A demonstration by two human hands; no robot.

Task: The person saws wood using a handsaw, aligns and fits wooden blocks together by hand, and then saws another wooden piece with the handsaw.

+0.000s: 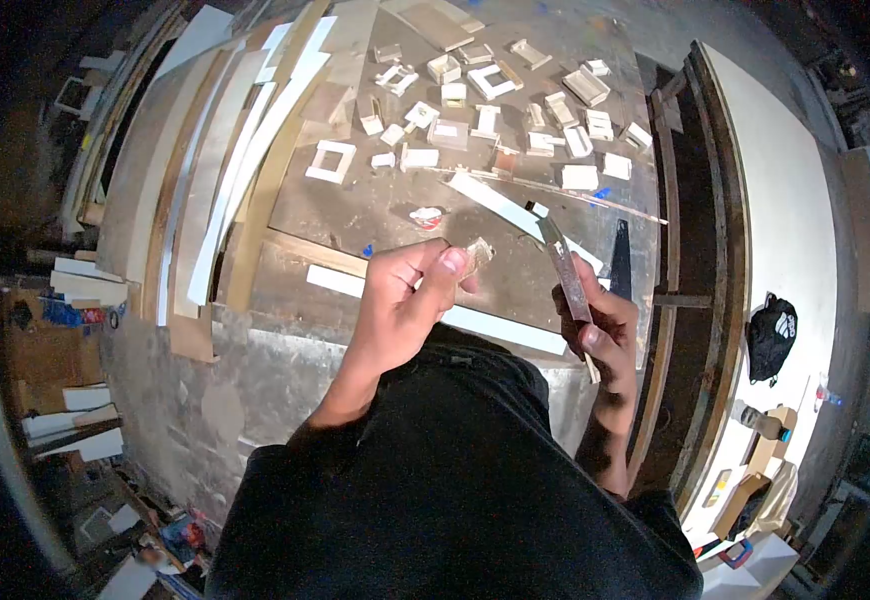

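My left hand (405, 295) is closed, pinching a small tan, rough-looking piece (478, 257) between thumb and fingers; its exact kind is unclear. To the right, my right hand (607, 322) wraps round a narrow flat strip (566, 268) with a grey, speckled face and a pale lower end. The strip stands nearly upright, tilted a little to the left at its top. Beyond it, a long white board strip (500, 205) lies slantwise on the worktable (305, 215). A handsaw with a dark blade (620, 262) lies beside my right hand.
Several small wooden frames and blocks (330, 161) are scattered over the far side of the table. Long boards (240, 170) lie along its left. A white panel (770, 150) at the right carries a black bag (773, 338) and a bottle (760, 420). A red-and-white container (425, 217) stands mid-table.
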